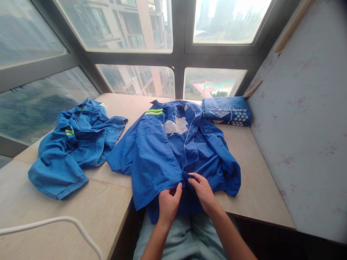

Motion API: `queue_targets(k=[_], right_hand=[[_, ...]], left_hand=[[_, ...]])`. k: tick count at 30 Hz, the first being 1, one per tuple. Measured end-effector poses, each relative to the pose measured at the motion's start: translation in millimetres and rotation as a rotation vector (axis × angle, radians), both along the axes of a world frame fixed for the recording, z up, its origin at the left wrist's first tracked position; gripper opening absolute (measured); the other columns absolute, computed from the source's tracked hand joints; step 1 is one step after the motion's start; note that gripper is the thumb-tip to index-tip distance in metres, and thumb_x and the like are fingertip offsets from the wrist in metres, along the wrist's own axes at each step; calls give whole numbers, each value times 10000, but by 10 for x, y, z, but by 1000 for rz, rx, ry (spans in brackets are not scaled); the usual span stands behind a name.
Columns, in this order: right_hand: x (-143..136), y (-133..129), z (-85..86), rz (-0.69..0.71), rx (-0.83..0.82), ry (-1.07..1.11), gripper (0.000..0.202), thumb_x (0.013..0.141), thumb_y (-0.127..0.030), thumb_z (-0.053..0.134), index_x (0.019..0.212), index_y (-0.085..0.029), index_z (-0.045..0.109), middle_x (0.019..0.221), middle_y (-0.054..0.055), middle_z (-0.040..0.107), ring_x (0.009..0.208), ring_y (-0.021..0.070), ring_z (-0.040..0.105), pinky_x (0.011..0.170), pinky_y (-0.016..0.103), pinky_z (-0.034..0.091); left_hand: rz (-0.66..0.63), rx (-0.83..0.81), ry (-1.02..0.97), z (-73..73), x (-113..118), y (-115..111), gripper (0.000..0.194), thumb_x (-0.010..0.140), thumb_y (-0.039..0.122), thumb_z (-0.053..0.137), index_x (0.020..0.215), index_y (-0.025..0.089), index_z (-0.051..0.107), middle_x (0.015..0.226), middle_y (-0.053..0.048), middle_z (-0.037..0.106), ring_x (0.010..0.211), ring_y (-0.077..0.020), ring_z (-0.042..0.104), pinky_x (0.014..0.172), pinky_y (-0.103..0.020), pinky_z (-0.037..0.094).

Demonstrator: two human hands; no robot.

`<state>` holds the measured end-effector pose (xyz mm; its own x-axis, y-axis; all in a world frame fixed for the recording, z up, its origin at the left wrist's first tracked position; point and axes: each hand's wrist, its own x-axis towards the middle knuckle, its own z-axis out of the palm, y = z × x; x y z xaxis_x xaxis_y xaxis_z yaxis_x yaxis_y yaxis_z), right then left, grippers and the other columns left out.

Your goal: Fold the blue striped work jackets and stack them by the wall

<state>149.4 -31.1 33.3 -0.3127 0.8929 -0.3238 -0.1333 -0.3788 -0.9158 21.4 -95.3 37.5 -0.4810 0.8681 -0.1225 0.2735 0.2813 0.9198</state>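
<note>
A blue work jacket [151, 151] lies spread on the ledge in front of me, its front partly open and its collar toward the window. It has yellow-green stripes at one shoulder and a pale patch inside the back. My left hand [170, 202] pinches the bottom hem of the left front panel. Close by, my right hand [201, 189] pinches the lower corner of the other front panel. The two held edges are a small gap apart. The jacket's lower back hangs over the ledge's front edge, toward my lap.
Another blue jacket [81, 141] lies crumpled on the left of the ledge [260, 173]. A folded blue bundle with white print [226, 111] rests at the back right. A white cable [59, 219] curves across the lower left. Windows and a flowered wall [303, 137] border the ledge.
</note>
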Motion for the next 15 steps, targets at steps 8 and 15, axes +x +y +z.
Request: queue_targets(k=[8, 15], right_hand=[[-39, 16, -21, 31, 121, -175, 294, 738, -458, 665, 840, -183, 645, 756, 23, 639, 688, 169, 558, 616, 260, 442], [-66, 43, -30, 53, 314, -263, 76, 745, -258, 554, 786, -208, 516, 686, -42, 490, 625, 124, 470, 581, 231, 396]], left_hand=[[-20, 6, -14, -23, -11, -11, 314, 828, 443, 636, 801, 163, 777, 771, -87, 772, 741, -273, 745, 751, -349, 590], [-25, -4, -15, -50, -20, -13, 323, 831, 447, 633, 840, 159, 779, 821, -93, 776, 782, -283, 745, 786, -369, 588]])
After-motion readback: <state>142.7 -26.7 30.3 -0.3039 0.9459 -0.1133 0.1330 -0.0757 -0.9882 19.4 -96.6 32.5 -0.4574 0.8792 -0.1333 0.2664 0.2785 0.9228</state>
